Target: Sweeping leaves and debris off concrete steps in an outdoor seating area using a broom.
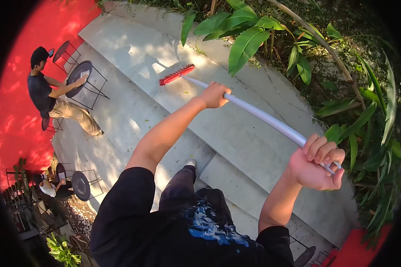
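Observation:
Both of my hands hold a long pale broom handle that slants across the view. My left hand is closed around its lower part, nearer the broom head. At the upper end, by a hanging loop, my right hand grips the handle, with a ring on one finger. The red broom head with dark reddish bristles is over the sunlit concrete step; whether the bristles touch it I cannot tell. A few small leaves lie on the concrete near it.
Concrete steps with edges run diagonally beneath me. Broad-leaved plants border the right side. To the left, a person wipes a round black table with a cloth. Another person sits by a second round table. A red wall stands beyond.

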The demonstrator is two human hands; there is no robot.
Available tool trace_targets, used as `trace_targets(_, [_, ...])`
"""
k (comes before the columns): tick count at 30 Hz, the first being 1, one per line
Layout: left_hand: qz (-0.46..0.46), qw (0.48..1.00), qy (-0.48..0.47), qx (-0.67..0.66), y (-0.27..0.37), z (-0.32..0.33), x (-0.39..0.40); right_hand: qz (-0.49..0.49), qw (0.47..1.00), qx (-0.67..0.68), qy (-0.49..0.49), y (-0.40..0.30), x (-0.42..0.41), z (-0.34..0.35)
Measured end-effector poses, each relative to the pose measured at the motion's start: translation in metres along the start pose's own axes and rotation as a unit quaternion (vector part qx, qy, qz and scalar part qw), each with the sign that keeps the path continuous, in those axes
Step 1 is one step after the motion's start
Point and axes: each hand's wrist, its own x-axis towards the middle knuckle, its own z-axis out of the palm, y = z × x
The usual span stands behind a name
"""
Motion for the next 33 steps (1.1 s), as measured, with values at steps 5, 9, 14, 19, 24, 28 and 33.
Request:
trace_targets(5, [-0.127, 0.991, 0.048, 0.010, -0.081, 0.009, -0.023, 0.030, 0.998, -0.044, 0.016, 0.090, -0.037, 0.012])
trace_targets(9, [-0.151, 0.987, -0.009, -0.054, -0.043, 0.030, -0.027, 0.069, 0.995, -0.061, 0.036, 0.062, -0.024, 0.012])
trace_targets(14, [-0.086, 0.969, -0.060, -0.222, 0.059, 0.049, -0.023, 0.083, 0.993, -0.079, -0.014, -0.044, 0.026, 0.027])
trace_targets(19, [0.006, 0.946, -0.125, -0.299, 0.157, 0.073, -0.032, 0.040, 0.992, -0.113, -0.047, -0.135, 0.041, 0.030])
trace_targets(24, [0.066, 0.930, -0.150, -0.328, 0.214, 0.057, -0.029, -0.039, 0.989, -0.132, -0.056, -0.211, 0.037, 0.018])
trace_targets(28, [0.089, 0.960, -0.066, -0.258, 0.190, 0.041, -0.002, -0.060, 0.991, -0.110, -0.055, -0.199, 0.034, 0.006])
trace_targets(33, [0.004, 0.997, 0.013, -0.080, 0.072, 0.061, 0.052, -0.055, 0.994, -0.065, 0.074, -0.057, 0.017, -0.034])
